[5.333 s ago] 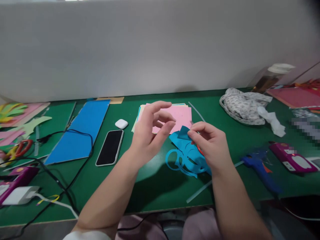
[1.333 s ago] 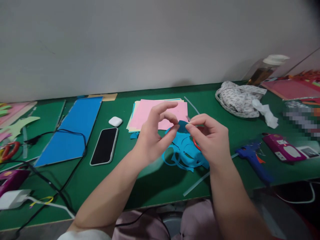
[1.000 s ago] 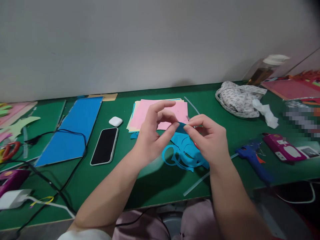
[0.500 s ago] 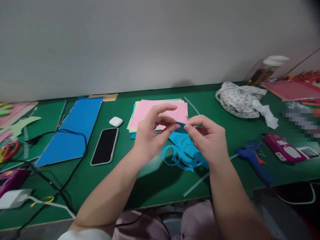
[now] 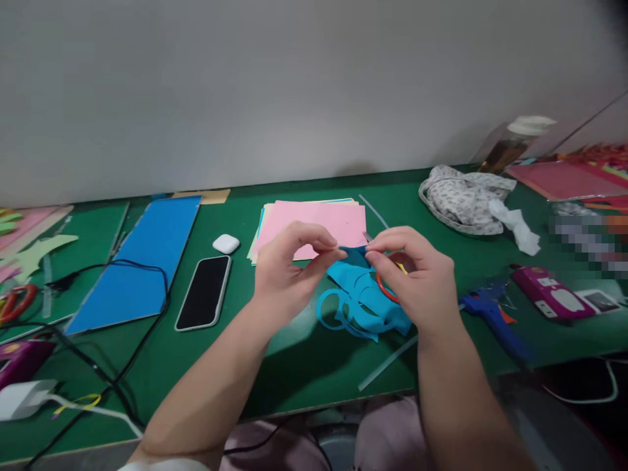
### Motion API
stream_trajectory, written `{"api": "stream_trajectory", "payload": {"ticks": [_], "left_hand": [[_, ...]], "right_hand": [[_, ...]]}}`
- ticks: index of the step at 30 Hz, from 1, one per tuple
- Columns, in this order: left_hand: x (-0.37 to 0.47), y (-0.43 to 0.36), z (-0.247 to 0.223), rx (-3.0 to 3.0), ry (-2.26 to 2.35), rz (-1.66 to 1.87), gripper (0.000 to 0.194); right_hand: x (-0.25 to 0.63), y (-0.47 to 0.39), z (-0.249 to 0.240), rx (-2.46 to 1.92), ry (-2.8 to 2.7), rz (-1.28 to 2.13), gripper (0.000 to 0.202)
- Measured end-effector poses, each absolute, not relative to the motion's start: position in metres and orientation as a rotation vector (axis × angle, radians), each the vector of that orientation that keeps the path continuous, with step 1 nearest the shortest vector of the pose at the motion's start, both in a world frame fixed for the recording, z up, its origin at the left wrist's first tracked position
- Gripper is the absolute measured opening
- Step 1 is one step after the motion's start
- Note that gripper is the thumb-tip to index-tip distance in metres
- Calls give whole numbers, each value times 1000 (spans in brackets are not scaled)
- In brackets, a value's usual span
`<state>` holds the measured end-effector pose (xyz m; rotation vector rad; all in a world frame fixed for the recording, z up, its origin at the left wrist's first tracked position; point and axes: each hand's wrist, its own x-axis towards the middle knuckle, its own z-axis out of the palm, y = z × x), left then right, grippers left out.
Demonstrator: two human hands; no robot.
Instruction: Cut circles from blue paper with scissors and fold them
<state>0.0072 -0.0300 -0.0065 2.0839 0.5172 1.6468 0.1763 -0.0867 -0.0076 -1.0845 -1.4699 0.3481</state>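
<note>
Between my two hands a small piece of blue paper (image 5: pixel 355 254) is stretched, darker than the scraps below it. My left hand (image 5: pixel 293 268) pinches its left end between thumb and forefinger. At its right end, my right hand (image 5: pixel 411 271) grips it with thumb and fingertips. Scissors with red and yellow handles (image 5: pixel 386 288) show behind and under my right hand; I cannot tell whether they rest on the table. Under my hands lies a heap of cut light-blue paper scraps (image 5: pixel 363 301), some curled into rings. A stack of pink and other coloured paper (image 5: pixel 314 219) sits behind.
On the green table (image 5: pixel 294 373), a phone (image 5: pixel 203 292), a white earbud case (image 5: pixel 226 244) and a blue board (image 5: pixel 142 261) lie left, with black cables. A blue glue gun (image 5: pixel 495 314), a purple box (image 5: pixel 549 291), a patterned cloth (image 5: pixel 458 199) and a bottle (image 5: pixel 515 144) are right.
My hands have spread slightly apart, so more of the blue paper shows between them. My left fingers have closed in toward the thumb. The red and yellow scissor handles are more visible.
</note>
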Motion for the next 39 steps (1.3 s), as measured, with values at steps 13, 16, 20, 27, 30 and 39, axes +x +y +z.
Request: {"api": "stream_trajectory", "payload": {"ticks": [13,16,20,27,30,39], "left_hand": [[5,-35,3,2188,587,1376,22],[3,-33,7,2298,636,1294,10],[2,-30,10,2464,619,1260,5],[4,-33,5,2506,622,1248,4],[5,-34,4,2482,601,1236,4],[2,-33,6,2399,650,995,6]], "right_hand": [[179,-89,-8,-1081,-1506,371,11],[180,-89,-9,-1070,-1470,389,11],[179,-87,-10,-1057,-1444,388,12],[178,-89,-9,-1063,-1437,419,14],[178,-90,-9,-1029,-1423,484,14],[178,-86,-11,-1012,-1336,485,16]]}}
